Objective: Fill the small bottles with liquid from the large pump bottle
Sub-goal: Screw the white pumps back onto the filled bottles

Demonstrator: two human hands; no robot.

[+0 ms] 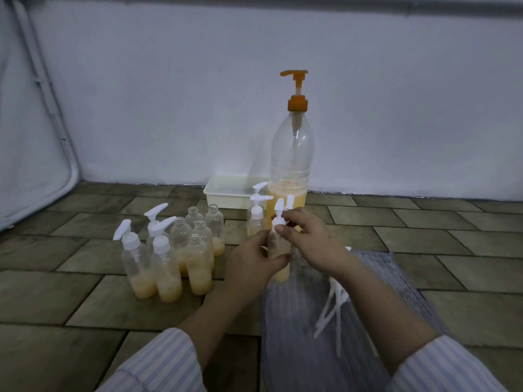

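While the left hand (254,260) is wrapping its fingers round the body of a small bottle (278,267) to steady it over the grey cloth (305,321), the right hand (308,239) is pinching the white cap (278,219) at its neck between thumb and fingertips, probably to screw it down. Both grips are closing firmly on that one bottle, which is sitting upright and partly filled with yellow liquid. Behind it the pump bottle (290,154) is standing against the wall, about a third full, beside a white tray (223,193). To the left, a cluster of bottles (175,250) is waiting on the tiled floor (56,292): those in front are wearing pump caps, those behind are standing open, likely awaiting theirs. Spare pump caps (336,295) are lying on the cloth near the right forearm, within easy reach.
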